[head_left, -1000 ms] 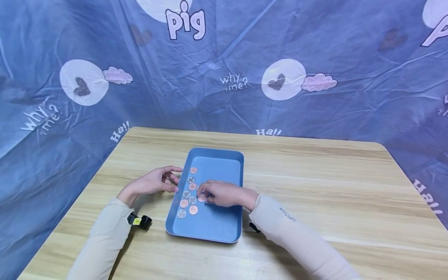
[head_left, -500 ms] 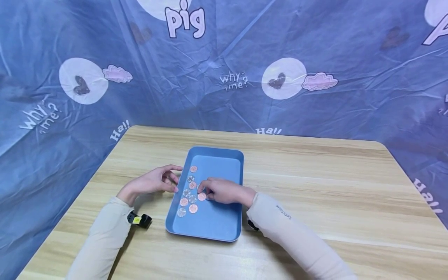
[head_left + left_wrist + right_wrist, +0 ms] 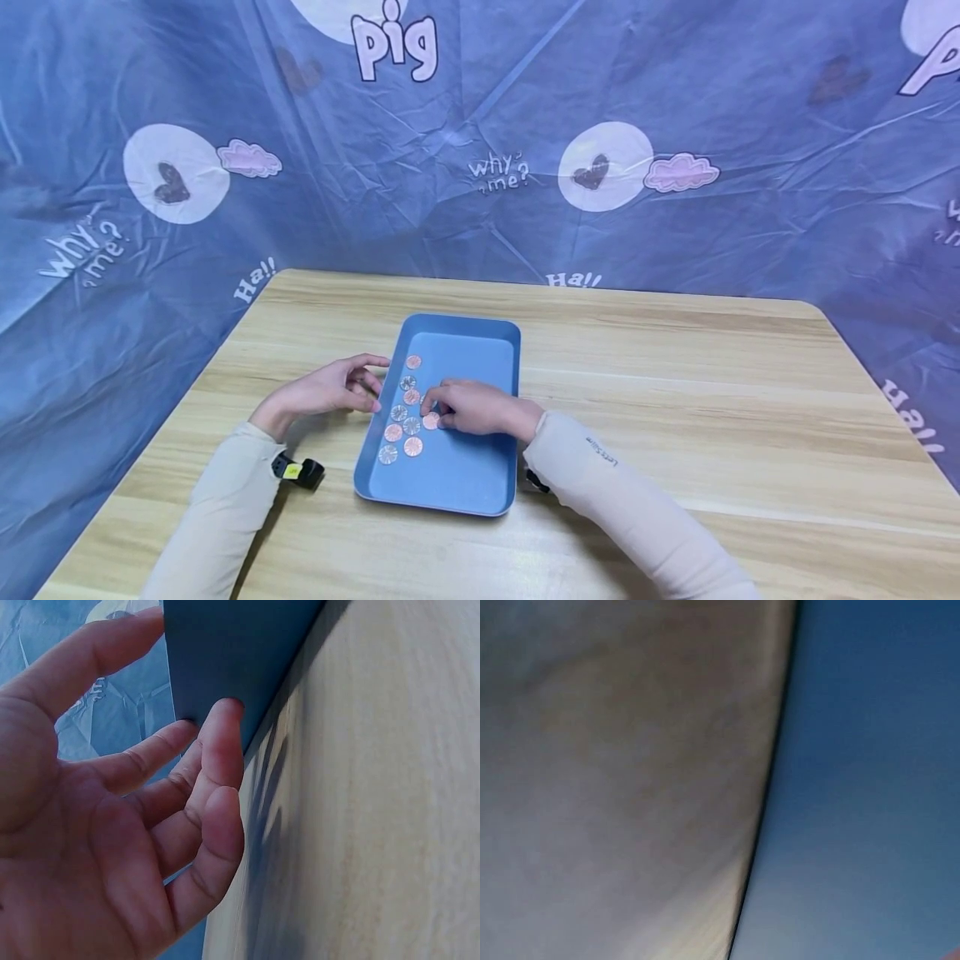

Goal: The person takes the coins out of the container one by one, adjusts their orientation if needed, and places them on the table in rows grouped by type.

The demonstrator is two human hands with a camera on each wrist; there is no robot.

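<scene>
A blue rectangular tray (image 3: pixel 472 350) lies on the table, with copper-coloured coins (image 3: pixel 413 447) and silver-coloured coins (image 3: pixel 387 455) scattered flat along its left half. My right hand (image 3: pixel 480 408) reaches over the tray's right rim, its bent index fingertip down at a silver-coloured coin that it partly covers. Just below that fingertip, beside the thumb, is another copper-coloured coin (image 3: pixel 431 421). My left hand (image 3: pixel 337 387) stays outside the tray, fingers loosely spread. In the left wrist view, its fingertips rest at the tray's outer wall (image 3: pixel 217 652).
The wooden table (image 3: pixel 675 400) extends around the tray on all sides. A blue printed cloth (image 3: pixel 450 225) hangs behind its far edge. Black wrist devices, one visible on the left (image 3: pixel 300 473), sit at both cuffs. Tray and tabletop fill the blurred right wrist view.
My right thumb has drawn slightly back, leaving more of the copper-coloured coin beside it in sight. The right forearm has shifted a little left. Left hand, tray and the other coins stay put.
</scene>
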